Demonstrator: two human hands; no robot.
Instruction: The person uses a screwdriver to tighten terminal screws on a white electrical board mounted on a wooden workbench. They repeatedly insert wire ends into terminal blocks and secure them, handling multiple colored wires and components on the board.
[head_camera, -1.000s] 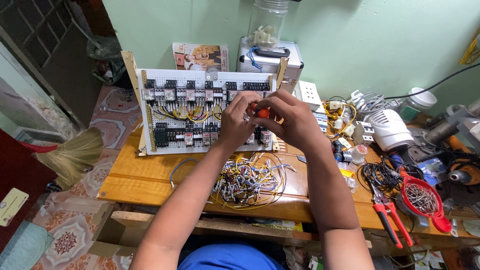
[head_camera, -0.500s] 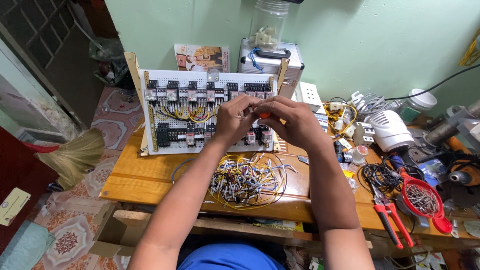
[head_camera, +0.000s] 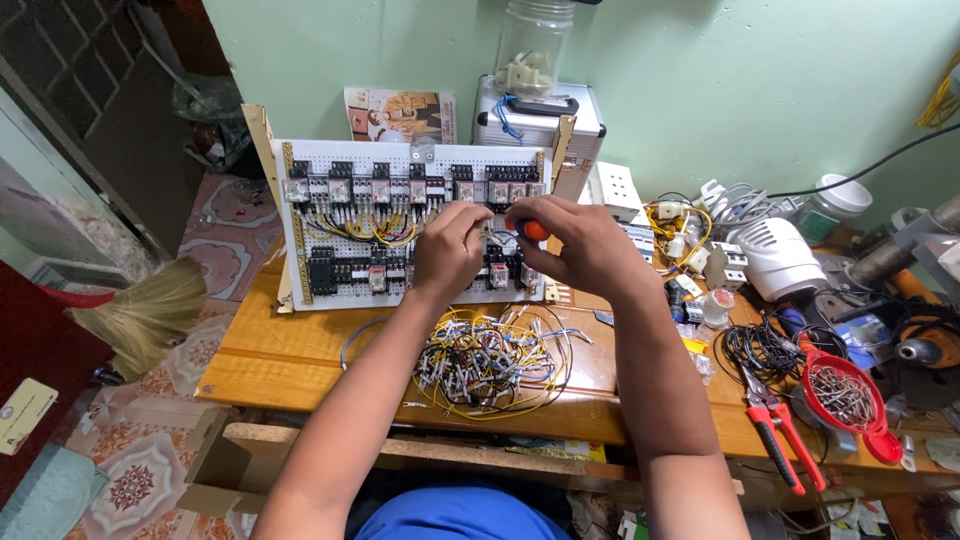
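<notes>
Working at the upright wiring board (head_camera: 400, 225) on our wooden bench (head_camera: 290, 360).
Our left hand (head_camera: 447, 250) pinches something too small to tell against the board; our right hand (head_camera: 580, 245) grips an orange-handled screwdriver (head_camera: 531, 229) beside it. Loose wires (head_camera: 490, 360) lie below; red pliers (head_camera: 775, 425) far right.

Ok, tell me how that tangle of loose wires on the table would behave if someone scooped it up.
The tangle of loose wires would probably sag and droop, since its strands are thin and looped. It likely feels light. Loose strands stick out, so a few may slip out and drop.
</notes>
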